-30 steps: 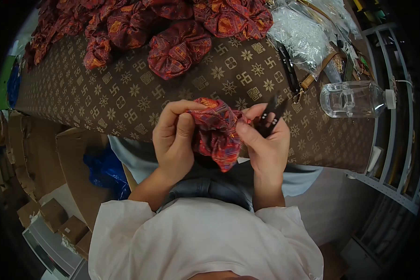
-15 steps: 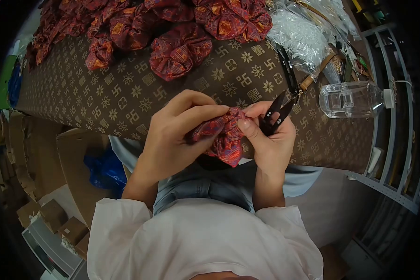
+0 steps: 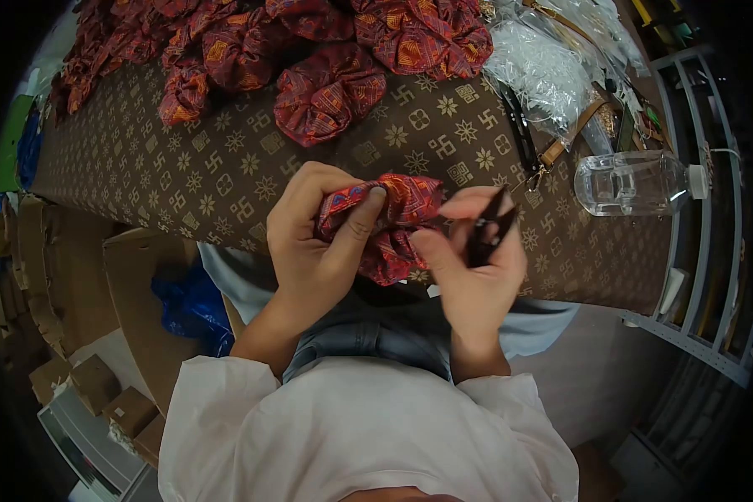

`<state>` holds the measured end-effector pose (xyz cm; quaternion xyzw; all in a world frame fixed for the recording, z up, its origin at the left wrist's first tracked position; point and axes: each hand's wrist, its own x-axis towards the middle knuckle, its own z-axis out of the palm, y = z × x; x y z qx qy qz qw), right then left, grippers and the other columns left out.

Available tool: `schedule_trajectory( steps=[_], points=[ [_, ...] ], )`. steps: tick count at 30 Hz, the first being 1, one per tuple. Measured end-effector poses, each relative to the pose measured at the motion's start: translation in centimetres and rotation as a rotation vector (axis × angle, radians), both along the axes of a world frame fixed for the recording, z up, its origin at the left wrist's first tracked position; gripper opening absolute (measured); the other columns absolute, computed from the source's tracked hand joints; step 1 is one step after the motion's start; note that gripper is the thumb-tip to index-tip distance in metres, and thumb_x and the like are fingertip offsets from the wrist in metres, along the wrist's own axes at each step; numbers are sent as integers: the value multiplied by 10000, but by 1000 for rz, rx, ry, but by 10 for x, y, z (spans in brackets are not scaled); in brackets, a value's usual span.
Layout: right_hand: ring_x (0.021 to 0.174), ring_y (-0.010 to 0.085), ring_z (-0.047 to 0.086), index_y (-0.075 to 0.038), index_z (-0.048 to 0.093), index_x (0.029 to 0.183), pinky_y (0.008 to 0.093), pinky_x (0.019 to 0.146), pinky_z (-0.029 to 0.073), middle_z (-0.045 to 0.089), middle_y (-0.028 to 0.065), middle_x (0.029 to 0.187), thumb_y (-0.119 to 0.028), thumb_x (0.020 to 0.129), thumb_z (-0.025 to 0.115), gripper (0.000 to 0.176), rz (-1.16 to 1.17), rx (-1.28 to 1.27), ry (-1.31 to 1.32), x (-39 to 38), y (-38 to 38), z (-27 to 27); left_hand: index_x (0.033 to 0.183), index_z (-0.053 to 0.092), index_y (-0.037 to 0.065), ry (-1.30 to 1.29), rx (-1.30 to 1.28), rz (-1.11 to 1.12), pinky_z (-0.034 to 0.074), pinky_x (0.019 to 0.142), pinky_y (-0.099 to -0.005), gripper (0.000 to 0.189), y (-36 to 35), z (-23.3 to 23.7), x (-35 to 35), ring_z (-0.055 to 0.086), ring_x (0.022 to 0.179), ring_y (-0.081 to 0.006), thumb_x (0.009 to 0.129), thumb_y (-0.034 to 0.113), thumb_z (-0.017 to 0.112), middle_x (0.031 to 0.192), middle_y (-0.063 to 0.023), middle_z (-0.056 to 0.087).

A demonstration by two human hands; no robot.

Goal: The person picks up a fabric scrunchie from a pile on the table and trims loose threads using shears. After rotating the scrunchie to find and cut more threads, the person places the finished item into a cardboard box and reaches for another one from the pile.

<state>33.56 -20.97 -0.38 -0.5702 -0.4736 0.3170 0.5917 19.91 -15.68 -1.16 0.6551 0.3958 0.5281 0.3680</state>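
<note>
Brown cloth, printed all over with pale gold motifs, covers the worktop (image 3: 184, 159), the broadest thing in view. Across its far edge spreads a heap of gathered red patterned fabric pieces (image 3: 243, 50), with one rounded piece (image 3: 330, 92) at the near side of the heap. A metal rack (image 3: 694, 347) stands along the right, and a cardboard box (image 3: 142, 268) sits below the worktop on the left, with crumpled blue plastic (image 3: 194, 309) at it. At the far right of the worktop lies a clear bag (image 3: 531, 71) of transparent bits; nearer, a clear bottle (image 3: 627, 184) lies on its side, its white cap toward the rack.

The left hand (image 3: 314, 230) is clamped on a puckered red fabric ring (image 3: 406, 201), thumb on top, fingers behind, holding it above the near edge of the worktop. The right hand (image 3: 477, 276) is closed around black snips (image 3: 485, 244), which point away from the body; its thumb is at the ring's right side, though blur hides whether it touches. Smallest is a metal clasp (image 3: 534, 177), beside a black strap (image 3: 517, 121).
</note>
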Motion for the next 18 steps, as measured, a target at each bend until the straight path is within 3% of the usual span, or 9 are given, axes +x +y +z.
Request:
schedule_trajectory(
  steps=[1,3,4,6,7,9,11,14,18],
  points=[
    [620,44,409,-14,531,874,162,542,327,475,17,879,22,649,694,280,22,18,-66,-8,2,-1,780,549,-20,0,0,-3,394,567,-206,66,-2,3,1,499,643,-90,769,7,608,731,-49,535],
    [674,69,444,-6,532,888,159,600,347,488,18,875,46,655,685,284,49,32,-76,-17,8,-15,772,553,-2,-182,-381,-119,373,534,-189,99,-7,12,2,479,603,-57,817,80,583,694,-15,531],
    [674,69,444,-6,532,888,159,600,347,488,18,875,46,655,685,284,51,33,-76,-16,6,-14,772,553,-2,-183,-380,-117,373,534,-189,99,-6,11,4,479,603,-57,817,80,583,694,-15,531],
    [725,118,532,16,556,852,227,660,429,528,66,790,-2,681,676,209,141,-181,91,-10,1,-12,767,555,17,-610,-746,-133,345,512,-167,187,-3,10,4,437,582,-16,866,175,537,675,33,519],
    [725,118,532,16,556,852,227,660,429,528,66,790,-2,681,676,209,145,-183,95,-8,0,-13,767,555,17,-607,-747,-128,345,512,-167,187,-5,8,2,437,582,-16,866,175,537,675,33,519],
    [710,116,525,32,559,863,225,633,424,533,49,741,-11,730,641,162,214,-82,521,1,1,-17,793,556,23,-488,-672,-167,328,503,-156,249,-8,0,-1,407,588,4,892,242,491,678,56,510],
    [655,111,515,38,555,870,209,608,410,533,55,801,-31,767,601,132,241,-36,596,14,4,-22,826,556,16,-481,-629,-218,323,501,-156,263,-13,-5,1,399,587,2,891,261,487,677,58,508],
    [539,65,417,36,514,872,171,505,335,477,109,861,-45,779,552,130,575,6,1126,30,4,-34,893,554,6,-483,-585,-359,334,519,-154,304,-14,-13,-2,410,608,-7,890,300,477,706,47,517],
    [509,49,364,36,495,848,163,462,286,453,98,827,-80,777,573,156,703,127,1222,24,4,-48,965,544,-20,-533,-517,-533,394,611,-167,378,-13,-16,-1,475,710,-39,879,342,476,827,2,543]
  ],
)
